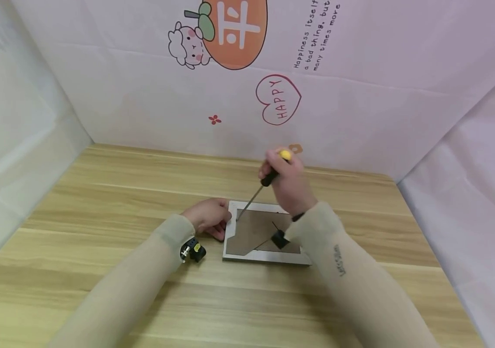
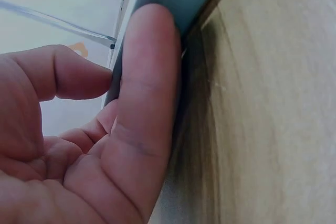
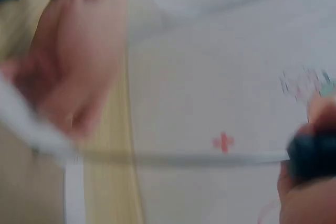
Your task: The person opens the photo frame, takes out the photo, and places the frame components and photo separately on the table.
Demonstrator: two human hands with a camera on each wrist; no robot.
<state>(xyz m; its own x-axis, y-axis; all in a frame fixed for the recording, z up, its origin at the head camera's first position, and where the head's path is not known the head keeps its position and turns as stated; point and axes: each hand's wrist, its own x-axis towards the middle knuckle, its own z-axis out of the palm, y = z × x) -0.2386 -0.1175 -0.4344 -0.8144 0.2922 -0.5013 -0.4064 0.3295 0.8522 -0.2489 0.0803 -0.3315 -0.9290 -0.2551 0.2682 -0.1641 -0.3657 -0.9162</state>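
Observation:
A white picture frame [image 1: 269, 257] lies back side up on the wooden table, its brown backing board [image 1: 252, 234] facing me. My left hand [image 1: 208, 216] grips the frame's left edge; in the left wrist view a finger [image 2: 149, 72] presses along the frame's side and the thumb [image 2: 84, 74] touches its edge. Above the frame, my right hand [image 1: 291, 188] holds a screwdriver [image 1: 270, 178] with a black and yellow handle. Its slanting metal shaft [image 3: 210, 159] reaches down to the board's upper left, beside the frame's inner edge. My right forearm hides the frame's right side.
Small black cameras sit at the left wrist [image 1: 193, 250] and right wrist [image 1: 280, 239], the right one over the backing board. A white printed cloth [image 1: 143, 106] hangs behind the table [image 1: 99, 212], with more white cloth at both sides.

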